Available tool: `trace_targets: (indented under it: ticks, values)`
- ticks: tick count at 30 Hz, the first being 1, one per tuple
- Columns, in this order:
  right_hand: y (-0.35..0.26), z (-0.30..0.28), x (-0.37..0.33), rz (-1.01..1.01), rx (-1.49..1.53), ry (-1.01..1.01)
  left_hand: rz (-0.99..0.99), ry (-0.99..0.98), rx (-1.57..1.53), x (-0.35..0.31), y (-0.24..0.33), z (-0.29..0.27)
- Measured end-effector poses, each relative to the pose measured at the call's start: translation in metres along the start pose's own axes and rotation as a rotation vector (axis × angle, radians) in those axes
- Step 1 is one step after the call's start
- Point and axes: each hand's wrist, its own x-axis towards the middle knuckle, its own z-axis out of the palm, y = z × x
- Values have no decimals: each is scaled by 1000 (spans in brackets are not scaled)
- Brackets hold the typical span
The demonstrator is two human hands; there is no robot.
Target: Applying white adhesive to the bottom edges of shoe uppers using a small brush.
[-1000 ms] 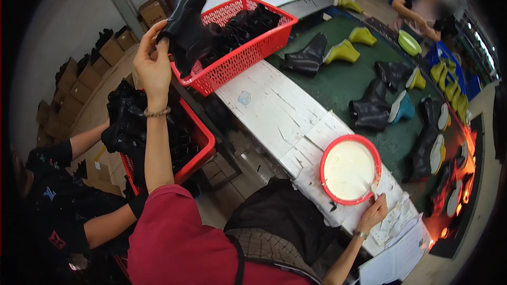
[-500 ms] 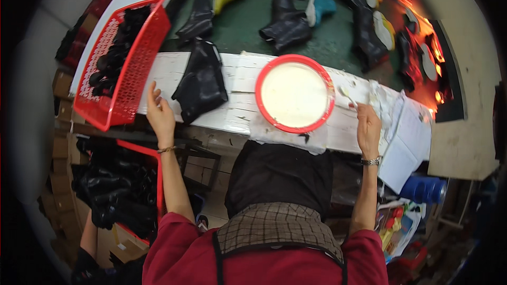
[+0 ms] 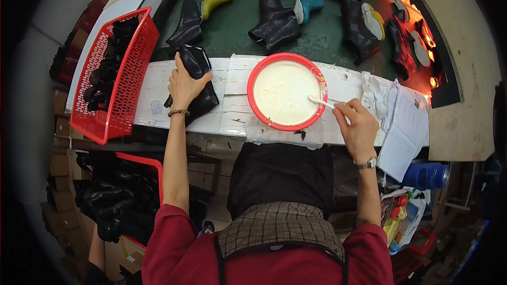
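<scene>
Left hand [image 3: 186,86] now clasping boot [image 3: 205,101], right hand [image 3: 360,130] pinching stick [image 3: 325,103], scuffed white bench [image 3: 225,85], green belt [image 3: 227,26] beyond

This looks like a footwear workshop or factory floor: glossy black boots [image 3: 274,26] and yellow foot-shaped forms [image 3: 217,0] lie across a broad dark-green surface [image 3: 227,34], lit by an orange glow at its far right. A slotted red plastic basket [image 3: 129,74] full of black pieces, a round red tub [image 3: 252,95] of cream-coloured liquid on a scuffed white worktop [image 3: 228,82], and brown cardboard boxes [image 3: 60,163] fit that too.
</scene>
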Motion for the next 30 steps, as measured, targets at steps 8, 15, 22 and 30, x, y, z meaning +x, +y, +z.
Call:
trace_targets:
  ticks: [8, 15, 22, 30]
  values:
    - [25, 7, -16, 82, 142, 2, 73, 46, -176, -4, 25, -7]
    - [17, 9, -5, -14, 96, 22, -88, 404, -132, -14, 8, 25]
    - [71, 70, -7, -37, 423, 183, -78, 418, -163, -7, 17, 30]
    - [107, 131, -20, 207, 736, 54, -55, 448, -160, -10, 12, 28]
